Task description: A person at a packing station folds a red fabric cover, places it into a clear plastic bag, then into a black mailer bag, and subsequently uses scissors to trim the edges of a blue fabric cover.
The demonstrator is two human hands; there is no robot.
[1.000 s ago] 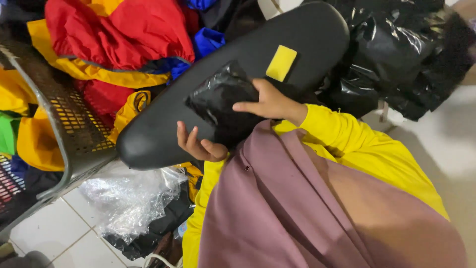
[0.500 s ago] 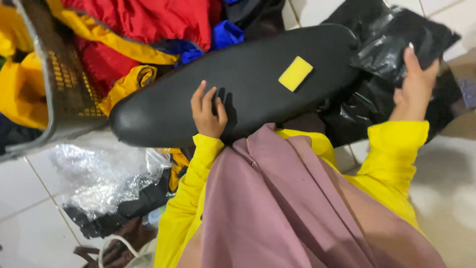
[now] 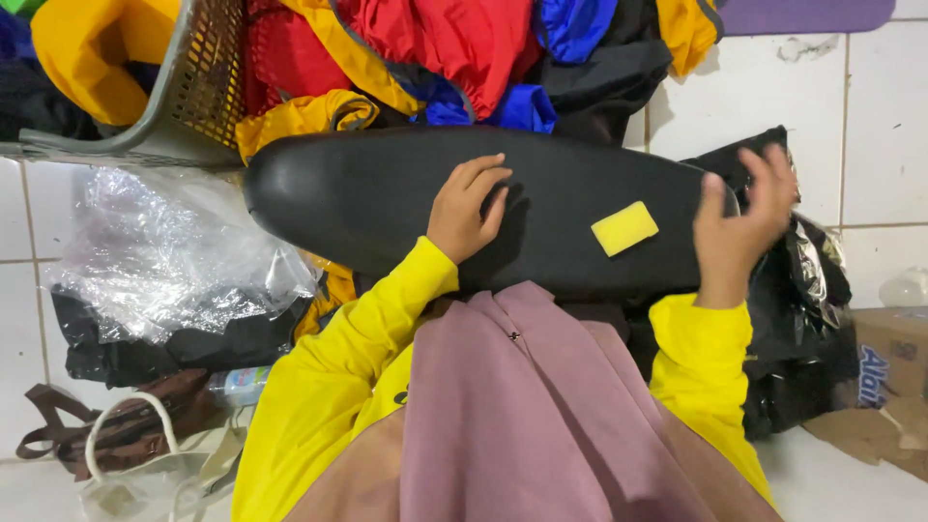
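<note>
A long black padded seat (image 3: 387,193), shaped like a motorcycle saddle, lies across the person's lap, its rounded end to the left and its far end reaching the right. The left hand (image 3: 467,208) rests flat on the seat's top near the middle, fingers spread and relaxed, grasping nothing. A small yellow sponge (image 3: 624,228) lies on the seat just to the right of that hand, apart from both hands. The right hand (image 3: 744,222) is raised at the seat's right end, fingers open and curled slightly; it appears to touch the edge of the black plastic bag (image 3: 802,319) bunched there, though motion blur makes it hard to say whether it grips the bag or merely brushes it. Both arms wear yellow sleeves, and a mauve cloth (image 3: 522,416) drapes down the person's front below the seat. Behind the seat lies a heap of red, yellow, blue and black garments (image 3: 454,48), and a grey plastic basket (image 3: 184,106) stands tilted at the upper left. Crumpled clear plastic wrap (image 3: 164,251) lies on the white tiled floor (image 3: 754,97) to the left, with a brown strap bag (image 3: 126,435) below it and a cardboard box (image 3: 889,358) at the right edge.
</note>
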